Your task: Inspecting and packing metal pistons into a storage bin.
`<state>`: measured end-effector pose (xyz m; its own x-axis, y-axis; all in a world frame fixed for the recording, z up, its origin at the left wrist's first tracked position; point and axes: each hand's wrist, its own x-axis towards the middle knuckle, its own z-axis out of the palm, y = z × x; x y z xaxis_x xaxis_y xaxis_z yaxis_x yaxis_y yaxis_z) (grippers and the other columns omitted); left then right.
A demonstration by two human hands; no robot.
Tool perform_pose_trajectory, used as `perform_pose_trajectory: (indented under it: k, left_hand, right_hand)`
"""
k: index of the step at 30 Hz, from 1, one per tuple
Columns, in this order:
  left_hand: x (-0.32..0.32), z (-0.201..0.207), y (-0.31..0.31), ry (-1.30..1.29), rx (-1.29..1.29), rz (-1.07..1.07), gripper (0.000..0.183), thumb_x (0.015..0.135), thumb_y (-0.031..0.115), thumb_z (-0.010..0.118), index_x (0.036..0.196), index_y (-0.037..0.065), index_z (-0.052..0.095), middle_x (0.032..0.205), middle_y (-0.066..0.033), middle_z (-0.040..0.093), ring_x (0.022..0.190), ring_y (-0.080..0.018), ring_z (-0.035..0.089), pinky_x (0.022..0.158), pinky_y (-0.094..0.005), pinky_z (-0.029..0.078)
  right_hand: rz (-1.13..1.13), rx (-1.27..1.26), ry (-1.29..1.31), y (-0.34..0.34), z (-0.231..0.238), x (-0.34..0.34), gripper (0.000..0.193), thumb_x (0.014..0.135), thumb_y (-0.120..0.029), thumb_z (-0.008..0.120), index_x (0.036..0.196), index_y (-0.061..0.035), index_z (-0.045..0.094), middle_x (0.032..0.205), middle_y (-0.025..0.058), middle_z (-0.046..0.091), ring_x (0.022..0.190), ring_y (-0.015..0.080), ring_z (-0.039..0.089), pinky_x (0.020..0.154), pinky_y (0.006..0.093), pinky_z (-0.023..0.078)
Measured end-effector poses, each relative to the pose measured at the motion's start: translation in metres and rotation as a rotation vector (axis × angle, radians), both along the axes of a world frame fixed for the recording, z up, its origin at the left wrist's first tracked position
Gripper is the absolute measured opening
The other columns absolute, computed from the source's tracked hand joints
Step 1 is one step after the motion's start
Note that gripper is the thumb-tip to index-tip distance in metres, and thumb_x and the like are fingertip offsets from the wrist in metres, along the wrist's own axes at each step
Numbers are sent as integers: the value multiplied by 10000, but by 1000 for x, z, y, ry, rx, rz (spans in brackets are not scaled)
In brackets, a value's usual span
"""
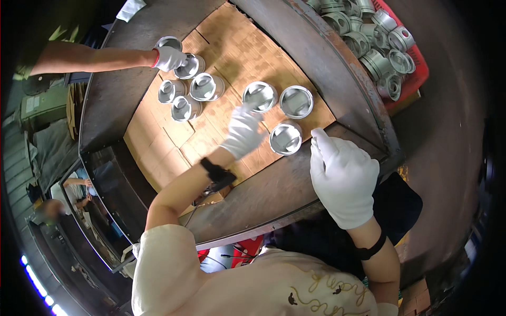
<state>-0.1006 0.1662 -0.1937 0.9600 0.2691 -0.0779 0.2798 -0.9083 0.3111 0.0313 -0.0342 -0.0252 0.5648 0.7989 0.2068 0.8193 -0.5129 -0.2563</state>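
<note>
Three silver metal pistons stand upright on the cardboard in front of me: a far-left piston [259, 98], a far-right piston [296, 102] and a near piston [285, 138]. My left hand [244, 131], in a white glove, is at the near edge of the far-left one; motion smears its fingers, so I cannot tell whether it grips. To the right of the near piston, my right hand [343, 176], also gloved in white, is closed above the bench rim. Its curled fingers hide whatever may be inside them.
Another person's gloved hand [171, 58] touches one of several pistons [206, 87] at the far left. The cardboard sheet [153, 131] lies inside a raised metal rim [363, 68]. Beyond it, at the far right, a red crate [417, 73] is heaped with pistons.
</note>
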Motion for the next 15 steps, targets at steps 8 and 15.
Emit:
perform_pose_trajectory:
  k: [8,15]
  left_hand:
    - [32,-56,-42,321,128,194,519,682,232,574,1084,-93,535,1350,-354,306,1266,-485,285,1084,-531,157]
    - [35,-78,-27,308,160,242,633,618,409,663,1027,-66,577,1080,-237,479,1079,-370,407,968,-510,274]
  right_hand:
    - [19,90,9,2,6,-1,99,827,-214,587,881,-131,581,581,-9,455,510,161,525,420,316,419]
    - [12,50,111,1,13,0,153,793,-182,633,926,-108,630,637,7,556,523,188,557,432,333,430]
